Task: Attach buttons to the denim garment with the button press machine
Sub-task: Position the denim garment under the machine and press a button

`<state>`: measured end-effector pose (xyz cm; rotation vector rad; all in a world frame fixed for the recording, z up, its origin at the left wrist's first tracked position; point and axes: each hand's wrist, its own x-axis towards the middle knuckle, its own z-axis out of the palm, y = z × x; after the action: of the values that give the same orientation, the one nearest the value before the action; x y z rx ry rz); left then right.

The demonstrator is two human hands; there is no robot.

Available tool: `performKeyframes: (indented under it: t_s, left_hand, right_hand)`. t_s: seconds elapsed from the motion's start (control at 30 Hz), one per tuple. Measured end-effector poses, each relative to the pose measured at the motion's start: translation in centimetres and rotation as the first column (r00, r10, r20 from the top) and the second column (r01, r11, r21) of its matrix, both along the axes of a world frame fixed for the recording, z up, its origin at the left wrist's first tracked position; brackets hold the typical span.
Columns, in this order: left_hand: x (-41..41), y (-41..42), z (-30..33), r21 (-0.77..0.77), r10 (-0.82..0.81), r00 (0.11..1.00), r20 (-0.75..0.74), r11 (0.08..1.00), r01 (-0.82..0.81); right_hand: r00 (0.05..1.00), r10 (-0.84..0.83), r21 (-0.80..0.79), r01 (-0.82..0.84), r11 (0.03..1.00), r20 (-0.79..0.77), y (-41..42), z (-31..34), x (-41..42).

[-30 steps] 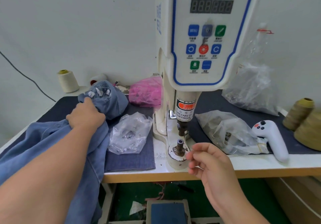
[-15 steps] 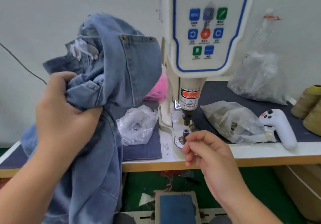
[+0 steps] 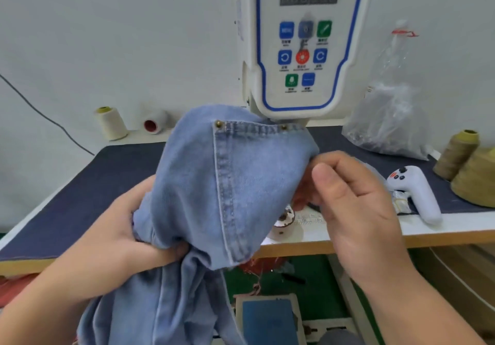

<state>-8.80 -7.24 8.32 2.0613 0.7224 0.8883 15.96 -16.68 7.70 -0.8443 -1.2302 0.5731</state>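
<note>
A light blue denim garment (image 3: pixel 214 184) hangs bunched in front of the white button press machine (image 3: pixel 302 50), a riveted pocket corner facing me. My left hand (image 3: pixel 128 232) grips the bunched denim at its lower left. My right hand (image 3: pixel 353 200) pinches the garment's right edge between thumb and fingers. The denim hides the machine's punch and most of its round lower die (image 3: pixel 284 221).
Thread cones stand at the back left (image 3: pixel 111 123) and far right (image 3: pixel 455 154). A clear plastic bag (image 3: pixel 388 119) and a white handheld controller (image 3: pixel 417 192) lie right of the machine. A foot pedal (image 3: pixel 267 318) sits on the floor below the table edge (image 3: pixel 442 237).
My left hand has swung the denim rightward and down in front of the machine. My right hand has left the lower die and taken hold of the garment's right edge.
</note>
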Motion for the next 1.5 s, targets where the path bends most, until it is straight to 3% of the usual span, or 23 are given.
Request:
performKeyframes:
  t_s: [0.1,0.23,0.4,0.63,0.7,0.8,0.83,0.87,0.93,0.97,1.13,1.27,1.37,1.5]
  left_hand:
    - [0.0,0.1,-0.7,-0.016,-0.055,0.998,-0.044,0.998,0.054]
    - [0.4,-0.1,-1.6,-0.188,-0.193,0.980,-0.053,0.966,0.180]
    - [1.4,-0.6,-2.1,-0.321,-0.347,0.932,-0.103,0.899,0.299]
    - [2.7,-0.3,-4.3,-0.482,-0.418,0.892,-0.172,0.826,0.294]
    - [3.1,-0.2,-4.2,-0.481,-0.470,0.847,-0.250,0.819,0.313]
    - [3.3,0.4,-2.9,-0.530,-0.669,0.676,-0.309,0.711,0.461]
    - [3.2,0.6,-2.3,-0.552,-0.666,0.687,-0.291,0.703,0.449]
    - [3.2,1.0,-1.6,-0.542,-0.605,0.753,-0.259,0.736,0.405]
    - [3.5,1.4,-0.6,-0.433,-0.337,0.916,-0.219,0.875,0.218]
    - [4.0,1.3,-0.3,-0.397,-0.239,0.951,-0.196,0.906,0.146]
    - [7.4,-1.3,-0.1,-0.516,-0.303,0.953,0.002,0.816,0.260]
    - [8.4,-2.7,-0.3,-0.566,-0.147,0.969,0.200,0.790,0.237]
    - [8.7,-3.1,0.3,-0.608,-0.025,0.966,0.258,0.773,0.183]
    - [8.4,-2.7,1.7,-0.584,0.035,0.945,0.326,0.794,0.172]
  right_hand:
    - [1.000,-0.027,-0.027,0.027,0.999,-0.009,0.0,0.2,0.7]
    - [0.990,0.102,-0.106,-0.112,0.988,-0.094,0.2,-0.7,1.6]
    - [0.993,0.061,-0.218,-0.081,0.972,-0.097,-0.2,-2.1,2.9]
    - [0.996,0.015,-0.176,-0.030,0.984,-0.090,-0.9,-2.5,4.0]
    - [0.998,0.037,-0.136,-0.044,0.990,-0.052,-1.2,-2.3,3.8]
    - [0.998,0.047,-0.063,-0.044,0.997,0.052,-1.5,-2.2,3.1]
    - [0.994,0.076,-0.047,-0.073,0.996,0.075,-1.6,-2.2,2.8]
    - [0.990,0.109,-0.041,-0.105,0.994,0.091,-1.6,-2.1,2.5]
    - [0.982,0.137,-0.036,-0.133,0.990,0.131,-1.5,-1.9,1.8]
    - [0.978,0.144,-0.032,-0.141,0.989,0.153,-1.3,-1.6,1.5]
    - [0.952,0.094,0.021,-0.105,0.994,0.290,-0.3,-1.1,0.0]
    - [0.945,-0.057,-0.014,0.065,0.998,0.322,-0.5,-1.2,-0.2]
    - [0.977,-0.052,-0.286,0.110,0.952,0.205,-1.2,-2.8,0.2]
    - [0.984,0.166,-0.685,-0.077,0.725,0.065,-2.2,-6.3,0.3]
